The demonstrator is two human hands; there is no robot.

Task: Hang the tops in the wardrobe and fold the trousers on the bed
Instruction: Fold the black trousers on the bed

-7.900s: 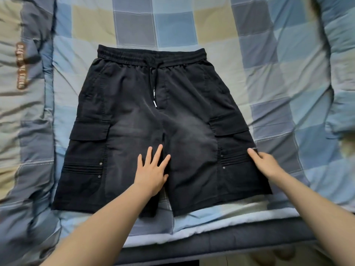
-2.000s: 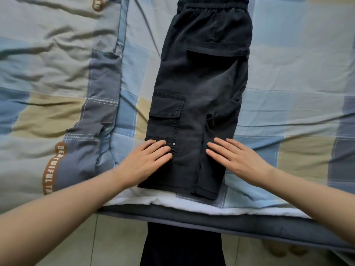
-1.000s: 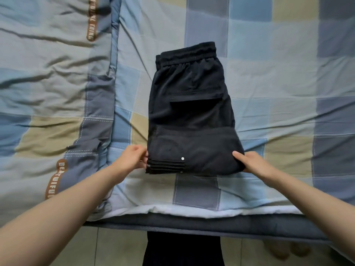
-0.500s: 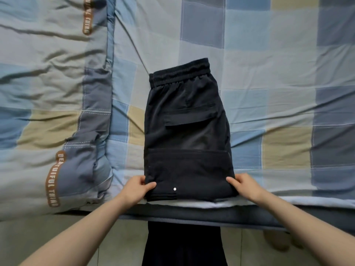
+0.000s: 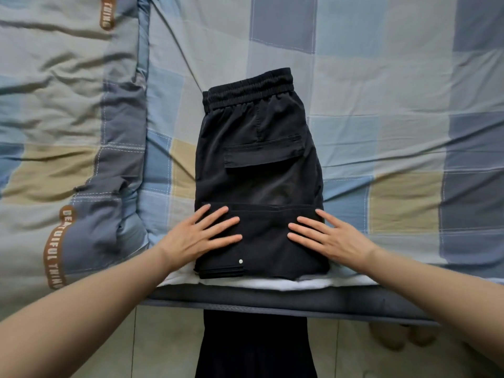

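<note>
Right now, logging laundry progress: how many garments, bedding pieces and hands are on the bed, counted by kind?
Black shorts, folded: 1
Checked sheet: 1
Quilt beside the shorts: 1
Hands flat on the shorts, left hand and right hand: 2
Total: 5

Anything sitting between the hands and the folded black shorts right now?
Nothing visible. The left hand and right hand both lie flat on the near folded part of the black shorts, fingers spread, on the checked bedsheet.

"BEAUTIFUL THING" on duvet [image 5: 54, 159]
</note>
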